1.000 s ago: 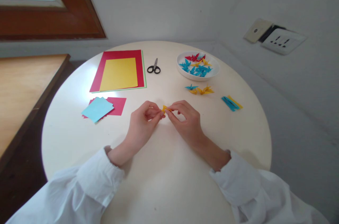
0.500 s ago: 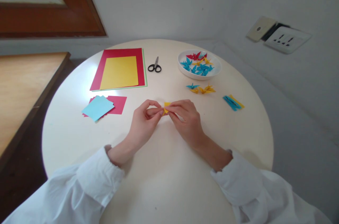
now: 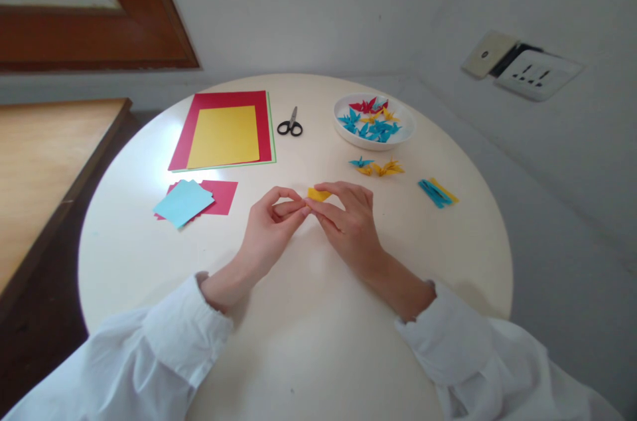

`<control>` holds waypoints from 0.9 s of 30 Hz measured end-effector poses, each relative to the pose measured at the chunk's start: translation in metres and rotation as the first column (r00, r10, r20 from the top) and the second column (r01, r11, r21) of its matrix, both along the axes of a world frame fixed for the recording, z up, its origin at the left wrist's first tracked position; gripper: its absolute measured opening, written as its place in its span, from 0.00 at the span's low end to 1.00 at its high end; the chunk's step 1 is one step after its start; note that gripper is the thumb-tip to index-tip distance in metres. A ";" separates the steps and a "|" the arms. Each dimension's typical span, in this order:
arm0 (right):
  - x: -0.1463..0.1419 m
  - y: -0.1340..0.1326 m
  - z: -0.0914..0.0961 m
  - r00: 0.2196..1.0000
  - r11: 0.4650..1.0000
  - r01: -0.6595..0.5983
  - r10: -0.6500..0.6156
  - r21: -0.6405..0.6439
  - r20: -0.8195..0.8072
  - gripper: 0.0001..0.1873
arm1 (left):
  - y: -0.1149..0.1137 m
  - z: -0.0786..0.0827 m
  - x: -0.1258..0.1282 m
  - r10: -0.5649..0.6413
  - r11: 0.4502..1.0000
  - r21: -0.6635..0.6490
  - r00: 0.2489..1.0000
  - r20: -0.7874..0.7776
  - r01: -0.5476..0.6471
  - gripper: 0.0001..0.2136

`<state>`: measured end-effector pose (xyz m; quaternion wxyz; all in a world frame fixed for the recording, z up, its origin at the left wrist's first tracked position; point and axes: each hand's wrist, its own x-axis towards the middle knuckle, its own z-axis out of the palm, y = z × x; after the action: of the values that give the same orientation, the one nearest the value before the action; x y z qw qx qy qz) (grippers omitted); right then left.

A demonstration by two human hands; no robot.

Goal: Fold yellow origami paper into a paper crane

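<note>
A small folded piece of yellow paper is pinched between my two hands above the middle of the round white table. My left hand is closed, its thumb and forefinger gripping the paper's left end. From the right, my right hand holds the same paper, with thumb and fingertips meeting those of the left. Much of the paper is hidden behind the fingers. Just beyond my right hand lie several small folded paper cranes, a blue crane and yellow cranes.
A white dish holds red, yellow and blue cranes. Scissors lie beside large red and yellow paper sheets. Light blue paper squares overlap pink sheets at left. Folded blue and yellow strips lie right.
My right forefinger has lifted and spread away from the left hand. The yellow paper now shows wider, tilted toward the right. My left hand has barely moved.
</note>
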<state>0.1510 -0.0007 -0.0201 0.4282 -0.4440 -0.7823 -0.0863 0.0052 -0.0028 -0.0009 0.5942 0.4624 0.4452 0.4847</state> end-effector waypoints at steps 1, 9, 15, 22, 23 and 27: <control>0.000 0.000 0.000 1.000 1.000 0.002 -0.002 0.005 0.013 0.09 | 0.000 0.000 0.000 0.005 1.000 -0.002 1.000 0.010 -0.005 0.15; -0.003 -0.002 -0.002 1.000 0.999 -0.023 0.023 -0.049 0.004 0.12 | 0.005 -0.003 -0.002 0.053 0.998 0.013 0.998 0.030 -0.054 0.12; 0.000 -0.002 0.004 0.965 0.993 -0.002 -0.030 -0.120 -0.261 0.11 | 0.006 -0.005 -0.003 0.056 0.993 0.107 0.998 -0.039 -0.052 0.09; 0.000 -0.001 0.005 0.931 0.970 -0.013 -0.078 -0.244 -0.358 0.03 | 0.006 -0.010 -0.003 0.053 0.968 0.250 0.991 -0.123 -0.021 0.07; 0.000 -0.001 0.005 0.932 0.969 -0.020 -0.071 -0.246 -0.356 0.04 | 0.005 -0.010 -0.003 0.059 0.962 0.271 0.989 -0.134 -0.021 0.07; -0.001 -0.001 0.004 0.923 0.965 -0.071 -0.032 -0.253 -0.383 0.04 | 0.004 -0.008 -0.003 0.121 0.932 0.360 0.975 -0.189 -0.046 0.06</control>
<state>0.1502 -0.0019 -0.0157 0.5114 -0.4971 -0.6922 0.1106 0.0018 0.0008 -0.0091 0.4304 0.5901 0.4299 0.5308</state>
